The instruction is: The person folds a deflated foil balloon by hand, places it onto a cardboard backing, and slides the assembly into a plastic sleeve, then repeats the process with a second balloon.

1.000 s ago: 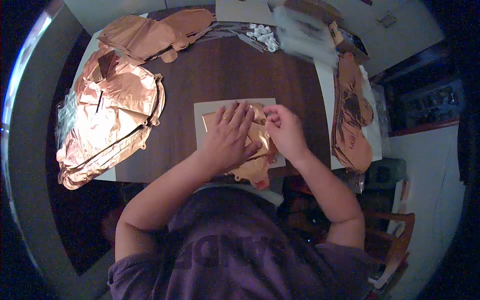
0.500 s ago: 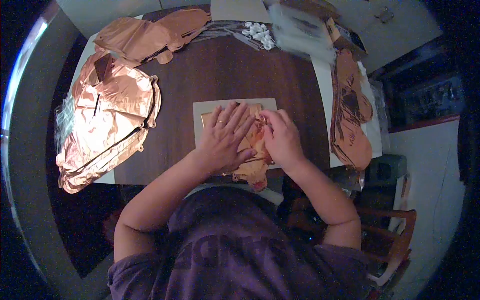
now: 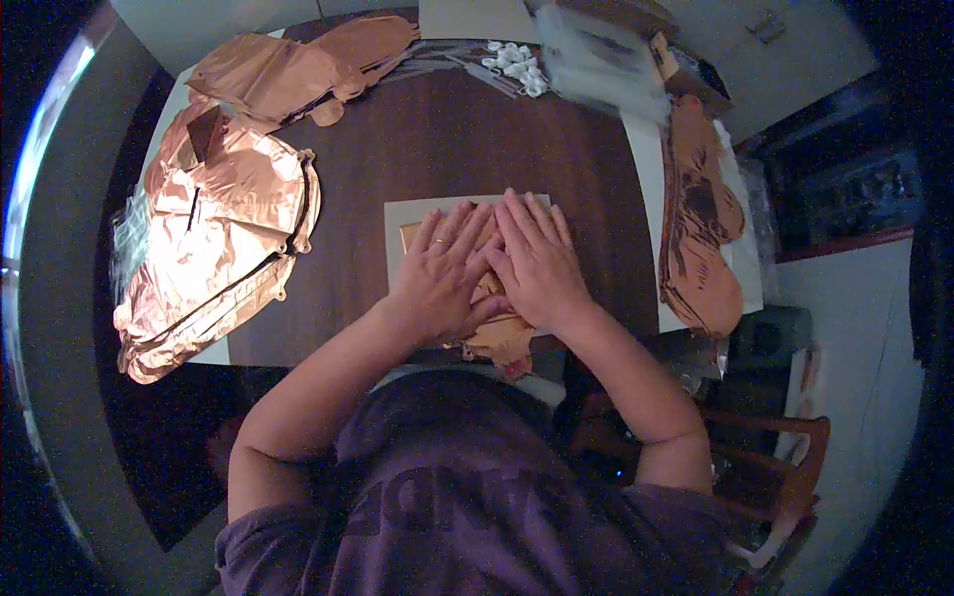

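Observation:
Flat under both my hands lies a copper-coloured foil balloon, folded and deflated, on a pale rectangular board. Most of the foil is hidden by the hands; a crumpled end sticks out toward me past the board's near edge. My left hand rests palm down on it, fingers stretched, a ring on one finger. Beside it my right hand also lies palm down with straight fingers, its thumb side touching or nearly touching the left hand.
Shiny copper foil balloons are piled at the left, with more foil at the back left and a further stack on the right. White ribbon coils, thin clear straws and clear plastic bags lie at the back of the brown table.
My right hand has gone from curled fingers at the foil's right edge to lying flat on it, closer to the left hand. My left hand has stayed in place.

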`<state>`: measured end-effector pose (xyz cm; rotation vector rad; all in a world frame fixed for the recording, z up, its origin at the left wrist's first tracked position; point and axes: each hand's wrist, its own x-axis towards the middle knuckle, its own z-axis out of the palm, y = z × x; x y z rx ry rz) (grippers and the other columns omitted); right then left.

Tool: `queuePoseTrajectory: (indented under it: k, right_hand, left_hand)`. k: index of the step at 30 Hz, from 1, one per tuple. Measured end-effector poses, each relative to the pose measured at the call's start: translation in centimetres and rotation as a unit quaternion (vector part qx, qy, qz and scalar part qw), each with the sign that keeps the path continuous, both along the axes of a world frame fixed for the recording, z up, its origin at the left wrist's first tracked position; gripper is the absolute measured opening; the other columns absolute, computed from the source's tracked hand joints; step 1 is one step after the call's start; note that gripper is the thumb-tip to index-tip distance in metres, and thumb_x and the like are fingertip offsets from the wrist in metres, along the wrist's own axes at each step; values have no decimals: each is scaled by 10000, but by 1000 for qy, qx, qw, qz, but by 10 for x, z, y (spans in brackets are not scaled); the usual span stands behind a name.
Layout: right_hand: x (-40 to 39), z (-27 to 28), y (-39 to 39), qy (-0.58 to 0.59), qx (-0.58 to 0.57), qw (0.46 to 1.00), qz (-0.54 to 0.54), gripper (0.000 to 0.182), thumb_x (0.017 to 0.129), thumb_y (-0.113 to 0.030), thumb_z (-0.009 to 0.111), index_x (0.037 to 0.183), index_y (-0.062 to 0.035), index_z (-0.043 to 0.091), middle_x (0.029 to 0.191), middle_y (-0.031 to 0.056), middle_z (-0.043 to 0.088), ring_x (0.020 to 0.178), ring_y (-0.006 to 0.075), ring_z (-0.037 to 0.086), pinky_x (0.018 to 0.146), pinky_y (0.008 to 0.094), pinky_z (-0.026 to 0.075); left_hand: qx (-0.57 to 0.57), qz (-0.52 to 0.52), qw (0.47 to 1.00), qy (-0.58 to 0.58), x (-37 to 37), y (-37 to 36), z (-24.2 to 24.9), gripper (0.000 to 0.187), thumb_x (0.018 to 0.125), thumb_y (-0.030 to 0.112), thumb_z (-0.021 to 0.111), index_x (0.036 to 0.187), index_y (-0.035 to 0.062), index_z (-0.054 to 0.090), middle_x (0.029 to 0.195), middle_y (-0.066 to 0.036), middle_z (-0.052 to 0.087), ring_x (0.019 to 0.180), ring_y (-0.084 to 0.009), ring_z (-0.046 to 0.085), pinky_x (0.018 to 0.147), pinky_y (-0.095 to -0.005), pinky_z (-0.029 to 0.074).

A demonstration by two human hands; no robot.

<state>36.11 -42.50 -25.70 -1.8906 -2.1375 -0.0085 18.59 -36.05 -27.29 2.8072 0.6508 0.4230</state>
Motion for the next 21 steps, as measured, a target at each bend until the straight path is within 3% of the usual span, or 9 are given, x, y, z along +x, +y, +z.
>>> queuePoseTrajectory:
  k: [6, 8, 11, 21]
  right_hand:
    - [2, 3, -2, -24, -60, 998, -20, 680, 984, -435, 421, 1457, 41, 315, 1553, 226, 250, 1435, 389, 241, 1169, 559, 117]
    - [2, 3, -2, -35, -69, 997, -24, 694, 981, -446, 424, 1463, 39, 304, 1559, 225, 234, 1441, 386, 227, 1172, 555, 108]
    - [1, 2, -3, -45, -70, 996, -31, 688, 984, -429, 415, 1481, 23, 271, 1570, 210, 216, 1449, 381, 208, 1175, 537, 107]
    - [-3, 10, -3, -38, -95, 994, -40, 701, 976, -409, 428, 1497, 17, 232, 1579, 208, 190, 1457, 381, 186, 1175, 542, 95]
  left_hand:
    - [-10, -3, 1000, -17, -1, -1, 2, 814, 909, 581, 482, 1466, 8, 328, 1553, -219, 256, 1444, -400, 213, 1161, -561, 134]
    - [-28, 2, 999, -38, -5, -2, 2, 824, 908, 572, 487, 1466, -10, 316, 1557, -221, 248, 1446, -390, 216, 1162, -555, 141]
    - [-28, 13, 999, 28, -25, 3, 15, 822, 912, 560, 488, 1462, -26, 313, 1554, -223, 254, 1444, -371, 235, 1163, -546, 146]
    - [-19, 44, 996, 73, -80, 2, 23, 846, 898, 572, 502, 1484, 4, 281, 1549, -202, 285, 1444, -362, 248, 1160, -563, 133]
